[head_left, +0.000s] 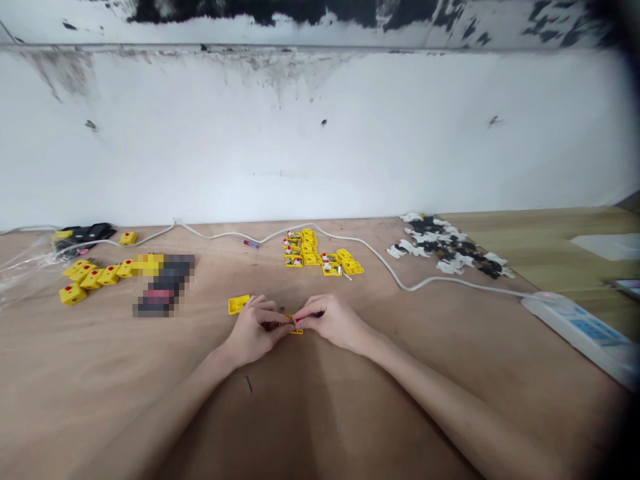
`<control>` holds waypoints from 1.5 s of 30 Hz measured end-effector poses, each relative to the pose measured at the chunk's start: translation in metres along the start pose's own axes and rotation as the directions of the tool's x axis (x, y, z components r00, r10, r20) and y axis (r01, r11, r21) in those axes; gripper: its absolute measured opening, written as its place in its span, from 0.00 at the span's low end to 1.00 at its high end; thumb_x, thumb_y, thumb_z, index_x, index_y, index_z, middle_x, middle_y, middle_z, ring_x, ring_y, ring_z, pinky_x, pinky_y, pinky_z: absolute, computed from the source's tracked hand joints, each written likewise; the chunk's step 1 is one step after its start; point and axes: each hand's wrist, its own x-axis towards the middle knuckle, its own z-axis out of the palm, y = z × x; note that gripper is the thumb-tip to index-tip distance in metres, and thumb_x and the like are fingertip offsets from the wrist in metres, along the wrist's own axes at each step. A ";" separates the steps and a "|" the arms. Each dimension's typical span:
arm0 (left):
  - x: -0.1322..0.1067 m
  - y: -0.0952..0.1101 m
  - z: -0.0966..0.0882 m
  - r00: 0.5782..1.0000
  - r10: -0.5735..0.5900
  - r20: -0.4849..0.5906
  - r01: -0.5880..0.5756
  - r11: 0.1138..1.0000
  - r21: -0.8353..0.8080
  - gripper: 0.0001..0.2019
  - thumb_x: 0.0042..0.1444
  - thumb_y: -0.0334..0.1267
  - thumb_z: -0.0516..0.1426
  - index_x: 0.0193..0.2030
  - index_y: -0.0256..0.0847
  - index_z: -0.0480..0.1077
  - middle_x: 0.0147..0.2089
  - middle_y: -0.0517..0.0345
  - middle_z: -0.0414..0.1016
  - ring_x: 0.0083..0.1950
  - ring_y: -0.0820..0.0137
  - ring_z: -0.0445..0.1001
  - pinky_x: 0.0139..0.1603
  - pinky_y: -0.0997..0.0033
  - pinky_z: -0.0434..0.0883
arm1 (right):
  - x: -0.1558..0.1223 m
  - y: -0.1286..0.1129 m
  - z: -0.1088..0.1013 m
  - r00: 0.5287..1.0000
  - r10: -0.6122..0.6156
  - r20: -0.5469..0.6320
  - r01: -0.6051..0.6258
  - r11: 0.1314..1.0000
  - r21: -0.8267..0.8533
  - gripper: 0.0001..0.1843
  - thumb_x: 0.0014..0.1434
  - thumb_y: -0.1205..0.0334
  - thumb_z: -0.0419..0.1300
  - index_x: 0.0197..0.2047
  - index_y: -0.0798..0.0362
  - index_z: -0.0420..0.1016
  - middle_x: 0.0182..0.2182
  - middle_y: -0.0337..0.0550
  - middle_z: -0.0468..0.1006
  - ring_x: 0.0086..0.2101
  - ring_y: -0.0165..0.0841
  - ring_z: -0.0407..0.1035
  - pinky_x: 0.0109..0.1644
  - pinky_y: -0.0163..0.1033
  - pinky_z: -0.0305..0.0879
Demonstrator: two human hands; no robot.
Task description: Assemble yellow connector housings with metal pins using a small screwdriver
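My left hand [259,328] and my right hand [336,323] meet over a small open yellow plastic housing [299,331] on the table. The thumb and forefinger of my left hand are pressed together at the housing's left side, covering much of it. Between my right fingertips a small red piece [299,321] shows at the housing. Beside my left knuckles lies a yellow half-shell [237,305], hollow side up. A tiny metal part [282,308] sits just behind the housing. Nearer to me is a loose screw-like metal piece [248,385].
Several open yellow housings with red and metal parts [303,248] lie behind my hands. A screwdriver [251,244] rests near a white cable [360,241] running to a power strip [583,333]. Closed yellow boxes [91,279] stand left; black and white pieces [450,243] are heaped right.
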 end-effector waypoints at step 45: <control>0.002 0.002 -0.005 0.999 -0.025 -0.028 0.023 0.998 -0.056 0.05 0.57 0.42 0.65 0.32 0.47 0.83 0.22 0.61 0.69 0.29 0.72 0.63 0.36 0.68 0.59 | 0.007 -0.013 -0.003 0.989 -0.146 0.002 0.143 0.968 -0.204 0.10 0.59 0.71 0.66 0.38 0.47 0.85 0.33 0.39 0.83 0.34 0.32 0.75 0.41 0.35 0.65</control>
